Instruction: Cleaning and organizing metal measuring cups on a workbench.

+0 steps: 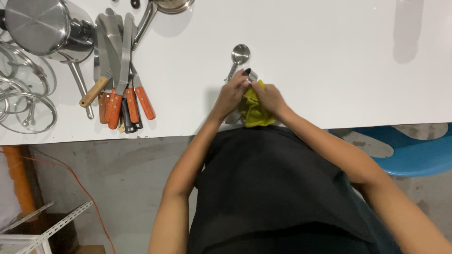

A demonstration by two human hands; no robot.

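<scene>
Head camera looks straight down on a white tabletop (pixel 306 56) and the person's own two arms, which meet over its near edge, about midway along. Left hand (pixel 231 94) grasps a small steel measuring cup (pixel 251 75), fingers wrapped round it, cup held just above the surface. Right hand (pixel 269 98) is clenched on a yellow-green cloth (pixel 254 110) and presses it against the cup; the cloth bunches between both hands and hangs down to the near edge. Just beyond the hands lies a second steel measuring cup (pixel 240 54), bowl up, handle pointing back toward the left hand's fingertips; whether handle and fingers touch cannot be told. Toward the left end of the tabletop, a row of knives and spatulas (pixel 120 70) lies side by side, blades toward the far edge, orange, wooden and black handles toward the near edge, close together and partly overlapping. In the far left corner sits a steel pot (pixel 44 28) with a long handle; beside it, at the left edge, glass lids (pixel 26 101) with metal rims are stacked. A second steel pan (pixel 172 5) shows partly at the far edge, its handle reaching down toward the knives. Below the tabletop: concrete floor (pixel 127 174), an orange cable (pixel 84 193), a blue plastic seat (pixel 409 150) at right.
</scene>
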